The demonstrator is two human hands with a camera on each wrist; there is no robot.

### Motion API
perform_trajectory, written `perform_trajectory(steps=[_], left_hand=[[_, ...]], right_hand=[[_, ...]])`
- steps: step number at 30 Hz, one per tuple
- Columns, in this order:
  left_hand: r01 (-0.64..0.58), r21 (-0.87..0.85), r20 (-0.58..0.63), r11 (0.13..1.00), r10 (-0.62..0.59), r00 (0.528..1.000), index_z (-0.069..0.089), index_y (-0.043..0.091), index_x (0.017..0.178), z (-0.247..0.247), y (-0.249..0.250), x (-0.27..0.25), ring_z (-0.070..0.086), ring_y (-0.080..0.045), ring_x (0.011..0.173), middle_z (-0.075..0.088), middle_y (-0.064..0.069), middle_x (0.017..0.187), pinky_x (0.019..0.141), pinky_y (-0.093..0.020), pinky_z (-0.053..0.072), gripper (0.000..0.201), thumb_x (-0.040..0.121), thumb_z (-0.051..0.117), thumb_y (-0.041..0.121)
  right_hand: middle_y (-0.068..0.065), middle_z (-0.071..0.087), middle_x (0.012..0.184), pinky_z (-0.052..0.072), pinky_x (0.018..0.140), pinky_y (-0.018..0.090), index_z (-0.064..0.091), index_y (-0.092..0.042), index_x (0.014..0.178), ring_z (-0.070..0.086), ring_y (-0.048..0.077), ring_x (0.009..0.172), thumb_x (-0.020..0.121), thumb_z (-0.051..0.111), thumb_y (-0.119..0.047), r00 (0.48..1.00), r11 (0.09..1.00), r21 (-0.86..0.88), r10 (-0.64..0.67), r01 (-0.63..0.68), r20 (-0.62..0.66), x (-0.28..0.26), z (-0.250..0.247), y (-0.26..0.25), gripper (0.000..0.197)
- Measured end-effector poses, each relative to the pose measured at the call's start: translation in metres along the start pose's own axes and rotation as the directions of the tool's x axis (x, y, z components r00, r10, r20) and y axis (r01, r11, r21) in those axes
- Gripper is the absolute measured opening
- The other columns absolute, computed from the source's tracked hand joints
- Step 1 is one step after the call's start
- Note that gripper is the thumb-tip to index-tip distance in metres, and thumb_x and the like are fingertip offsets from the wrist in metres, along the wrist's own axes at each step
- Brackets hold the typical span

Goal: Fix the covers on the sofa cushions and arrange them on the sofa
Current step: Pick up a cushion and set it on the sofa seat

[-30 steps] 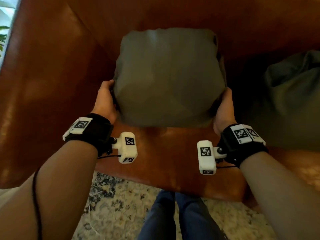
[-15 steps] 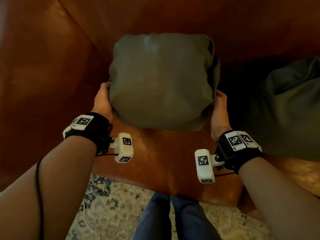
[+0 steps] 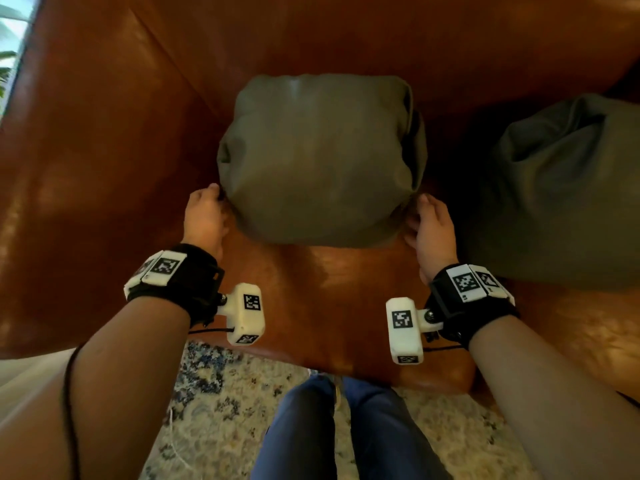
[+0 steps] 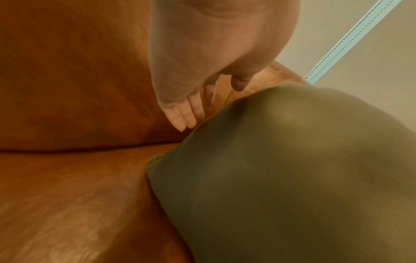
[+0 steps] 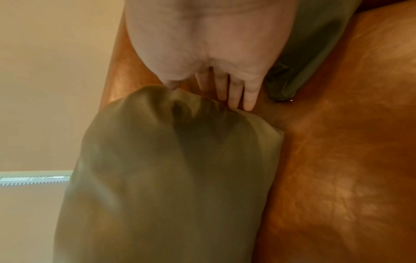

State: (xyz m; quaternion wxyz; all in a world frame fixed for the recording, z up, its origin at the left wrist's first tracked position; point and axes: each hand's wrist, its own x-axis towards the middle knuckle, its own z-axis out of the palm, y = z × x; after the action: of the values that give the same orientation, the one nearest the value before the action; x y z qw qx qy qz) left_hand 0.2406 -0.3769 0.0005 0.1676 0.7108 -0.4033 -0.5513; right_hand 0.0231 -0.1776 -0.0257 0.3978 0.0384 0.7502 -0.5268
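Note:
An olive-green covered cushion (image 3: 318, 161) stands on the brown leather sofa seat (image 3: 332, 292), leaning into the corner of the backrest. My left hand (image 3: 204, 209) is at its lower left edge. In the left wrist view its fingers (image 4: 184, 117) are straight and lie just beside the cushion (image 4: 281, 169), holding nothing. My right hand (image 3: 429, 220) is at the lower right edge. Its straight fingers (image 5: 238, 99) and thumb touch the puckered side of the cushion (image 5: 168, 169) without gripping it.
A second olive cushion (image 3: 561, 188) slumps on the seat to the right, its corner (image 5: 283, 85) close to my right hand. The sofa armrest (image 3: 86, 168) rises at the left. A patterned rug (image 3: 214, 410) and my legs lie below the seat's front edge.
Both hands gripped the cushion's sides and pushed it back toward the backrest. Now the cushion rests on the seat, and the hands have loosened and slid down to its lower corners.

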Motion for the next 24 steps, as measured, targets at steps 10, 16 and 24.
perform_trajectory(steps=[10,16,24], left_hand=[[-0.001,0.244,0.344,0.970,-0.086,0.935,0.061,0.017,0.103,-0.014,-0.100,-0.085,0.065,-0.018,0.082,0.068,-0.005,0.091,0.084,-0.034,0.046,0.021,0.099,0.042,0.026],[-0.112,0.437,0.512,0.892,-0.145,0.847,0.063,0.011,0.109,-0.014,-0.162,-0.152,0.064,-0.018,0.084,0.068,-0.005,0.088,0.084,-0.031,0.046,0.024,0.100,0.045,0.026],[-0.339,0.624,0.645,0.704,-0.218,0.733,0.061,0.000,0.114,0.041,-0.231,-0.269,0.059,-0.018,0.076,0.063,-0.015,0.094,0.060,-0.014,0.051,0.024,0.100,0.045,0.013]], right_hand=[[0.007,0.067,0.114,0.048,0.097,0.037,0.061,-0.012,0.118,0.063,0.018,0.105,0.102,0.042,-0.025,0.991,0.991,-0.060,0.122,-0.119,0.047,-0.115,-0.065,0.088,0.028],[0.011,0.069,0.109,0.049,0.095,0.041,0.061,-0.008,0.118,0.066,0.025,0.101,0.100,0.046,-0.027,0.970,0.970,-0.043,0.241,-0.240,0.034,-0.197,-0.128,0.167,0.029],[0.011,0.070,0.093,0.051,0.075,0.033,0.065,-0.007,0.109,0.065,0.023,0.085,0.096,0.055,-0.027,0.906,0.904,0.244,0.394,-0.351,-0.157,-0.285,-0.245,0.263,0.026]])
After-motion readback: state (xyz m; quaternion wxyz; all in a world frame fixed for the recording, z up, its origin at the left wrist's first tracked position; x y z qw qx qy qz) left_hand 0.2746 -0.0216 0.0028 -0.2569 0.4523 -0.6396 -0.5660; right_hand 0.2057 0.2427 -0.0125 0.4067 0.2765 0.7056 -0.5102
